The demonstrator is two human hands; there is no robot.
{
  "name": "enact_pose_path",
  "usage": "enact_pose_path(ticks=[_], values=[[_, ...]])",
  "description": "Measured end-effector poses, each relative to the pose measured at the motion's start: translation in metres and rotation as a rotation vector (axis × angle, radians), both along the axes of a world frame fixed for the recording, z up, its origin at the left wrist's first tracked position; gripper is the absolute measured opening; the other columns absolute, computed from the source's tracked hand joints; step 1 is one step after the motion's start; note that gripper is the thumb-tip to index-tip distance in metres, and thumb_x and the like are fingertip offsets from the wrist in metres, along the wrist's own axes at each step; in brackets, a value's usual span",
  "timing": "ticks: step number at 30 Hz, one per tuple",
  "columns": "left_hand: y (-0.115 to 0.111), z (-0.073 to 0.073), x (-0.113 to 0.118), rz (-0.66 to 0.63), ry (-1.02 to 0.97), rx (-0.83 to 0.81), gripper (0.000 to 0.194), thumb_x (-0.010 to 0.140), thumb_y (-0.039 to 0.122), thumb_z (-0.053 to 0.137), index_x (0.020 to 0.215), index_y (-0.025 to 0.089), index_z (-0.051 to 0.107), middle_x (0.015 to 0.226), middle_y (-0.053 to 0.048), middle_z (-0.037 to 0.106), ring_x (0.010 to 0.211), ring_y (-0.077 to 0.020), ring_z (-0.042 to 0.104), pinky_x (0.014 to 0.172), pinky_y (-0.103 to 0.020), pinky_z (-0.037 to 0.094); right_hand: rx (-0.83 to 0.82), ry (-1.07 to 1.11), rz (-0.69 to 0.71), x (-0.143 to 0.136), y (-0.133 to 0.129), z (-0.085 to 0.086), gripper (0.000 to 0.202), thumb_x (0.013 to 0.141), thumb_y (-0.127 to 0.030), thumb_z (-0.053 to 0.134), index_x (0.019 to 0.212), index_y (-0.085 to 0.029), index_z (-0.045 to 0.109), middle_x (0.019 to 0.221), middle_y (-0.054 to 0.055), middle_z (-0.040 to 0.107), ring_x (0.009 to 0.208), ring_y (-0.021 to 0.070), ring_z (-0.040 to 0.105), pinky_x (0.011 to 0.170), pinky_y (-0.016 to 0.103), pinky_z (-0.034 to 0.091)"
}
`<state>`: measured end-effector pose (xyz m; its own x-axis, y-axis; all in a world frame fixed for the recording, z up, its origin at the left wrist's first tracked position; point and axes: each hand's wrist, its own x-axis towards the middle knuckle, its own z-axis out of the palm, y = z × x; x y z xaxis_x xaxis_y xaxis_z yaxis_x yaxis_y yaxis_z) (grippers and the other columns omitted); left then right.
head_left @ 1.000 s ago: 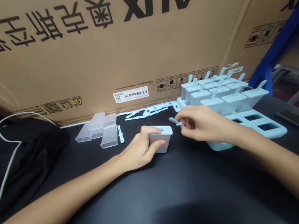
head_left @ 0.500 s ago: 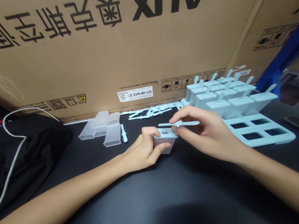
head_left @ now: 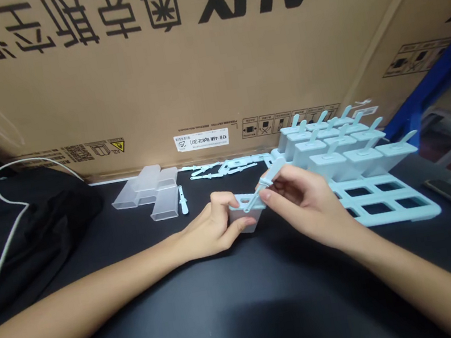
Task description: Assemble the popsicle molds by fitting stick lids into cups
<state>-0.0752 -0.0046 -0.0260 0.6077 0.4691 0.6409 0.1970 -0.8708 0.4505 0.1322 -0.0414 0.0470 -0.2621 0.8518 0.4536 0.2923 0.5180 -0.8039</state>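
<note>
My left hand (head_left: 217,225) is closed around a clear popsicle mold (head_left: 246,220) with a light-blue slotted lid on it. Between thumb and fingers, my right hand (head_left: 306,199) pinches a light-blue popsicle stick (head_left: 263,184). The stick slants, its narrow end low over the lid beside the slot; whether it touches the lid I cannot tell. To the right, several lidded molds with sticks (head_left: 329,166) stand in a light-blue rack (head_left: 401,214), whose near openings hold nothing.
Clear mold cups (head_left: 166,205) lie at the left, with a single loose stick (head_left: 183,200) beside them. More light-blue pieces (head_left: 225,167) lie along the big cardboard box (head_left: 193,82). A black cloth (head_left: 31,224) with a white cable (head_left: 9,245) covers the far left.
My right hand has turned the stick from level to slanted, bringing its narrow end down towards the lid. The left hand still grips the mold. The camera view shifted slightly.
</note>
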Motion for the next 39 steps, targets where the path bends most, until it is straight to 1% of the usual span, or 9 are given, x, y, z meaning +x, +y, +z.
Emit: enact_pose_path(ticks=[8,11,13,16,18,22,28,34,39], values=[[0.0,-0.003,-0.001,0.015,0.033,-0.01,0.032,0.1,0.034,0.053,0.107,0.026,0.023,0.08,0.006,0.042,0.051,-0.0074,0.041,0.05,-0.022,0.036,0.005,0.03,-0.107,-0.004,0.001,-0.002,0.015,0.092,-0.025,0.057,0.079,-0.021,0.05,0.068,-0.003,0.054,0.06,0.0102,0.052,0.056,0.024,0.042],[0.0,-0.002,0.0,0.039,0.022,0.043,0.033,0.099,0.034,0.054,0.107,0.025,0.024,0.077,0.008,0.036,0.048,-0.0056,0.034,0.047,-0.021,0.031,0.042,-0.112,-0.052,-0.004,0.002,-0.001,0.017,0.091,-0.024,0.057,0.077,-0.021,0.05,0.069,-0.002,0.052,0.062,0.0106,0.051,0.059,0.025,0.043],[0.0,0.0,0.001,0.016,0.005,0.059,0.032,0.099,0.032,0.054,0.107,0.025,0.024,0.077,0.008,0.035,0.049,-0.0049,0.034,0.048,-0.02,0.031,0.079,-0.235,-0.005,-0.003,0.002,0.002,0.015,0.09,-0.022,0.058,0.077,-0.02,0.051,0.074,-0.001,0.052,0.066,0.0111,0.05,0.062,0.026,0.043],[0.0,0.001,0.002,-0.051,-0.019,0.011,0.032,0.099,0.028,0.053,0.106,0.025,0.023,0.08,0.007,0.04,0.053,-0.0054,0.042,0.051,-0.019,0.034,0.107,-0.347,0.055,0.001,0.003,0.006,0.004,0.089,-0.023,0.061,0.089,-0.02,0.057,0.088,0.002,0.055,0.073,0.0123,0.05,0.065,0.027,0.044],[0.0,0.001,0.001,-0.062,-0.022,-0.03,0.032,0.099,0.028,0.054,0.107,0.025,0.023,0.081,0.007,0.042,0.054,-0.0056,0.045,0.052,-0.019,0.035,0.112,-0.384,0.094,0.004,0.003,0.008,0.011,0.089,-0.025,0.062,0.099,-0.021,0.06,0.096,0.004,0.055,0.077,0.0132,0.051,0.067,0.027,0.045],[0.0,0.0,0.0,-0.069,-0.022,-0.039,0.034,0.097,0.026,0.056,0.108,0.025,0.024,0.085,0.005,0.045,0.057,-0.0061,0.047,0.053,-0.019,0.037,0.114,-0.401,0.157,0.011,0.005,0.007,0.017,0.09,-0.029,0.063,0.105,-0.022,0.06,0.101,0.005,0.058,0.079,0.0138,0.053,0.07,0.028,0.047],[0.0,-0.001,-0.001,-0.061,-0.011,-0.012,0.039,0.096,0.028,0.059,0.113,0.025,0.024,0.086,0.005,0.046,0.055,-0.0057,0.044,0.053,-0.02,0.035,0.112,-0.394,0.158,0.014,0.006,0.006,0.014,0.089,-0.03,0.065,0.101,-0.022,0.063,0.09,0.003,0.065,0.073,0.0136,0.056,0.066,0.028,0.047],[0.001,-0.002,-0.001,-0.062,0.047,-0.121,0.042,0.095,0.031,0.061,0.117,0.026,0.025,0.09,0.002,0.051,0.064,-0.0105,0.054,0.061,-0.025,0.044,0.157,-0.365,0.184,0.019,0.008,0.006,0.01,0.09,-0.029,0.065,0.095,-0.021,0.066,0.094,0.004,0.069,0.071,0.0124,0.058,0.066,0.027,0.048],[0.001,0.001,-0.001,-0.063,0.021,-0.17,0.041,0.093,0.031,0.064,0.113,0.025,0.029,0.09,0.002,0.052,0.064,-0.0099,0.055,0.059,-0.024,0.045,0.184,-0.372,0.225,0.021,0.011,0.007,0.012,0.091,-0.03,0.065,0.097,-0.02,0.068,0.092,0.004,0.07,0.072,0.0125,0.06,0.068,0.027,0.05]])
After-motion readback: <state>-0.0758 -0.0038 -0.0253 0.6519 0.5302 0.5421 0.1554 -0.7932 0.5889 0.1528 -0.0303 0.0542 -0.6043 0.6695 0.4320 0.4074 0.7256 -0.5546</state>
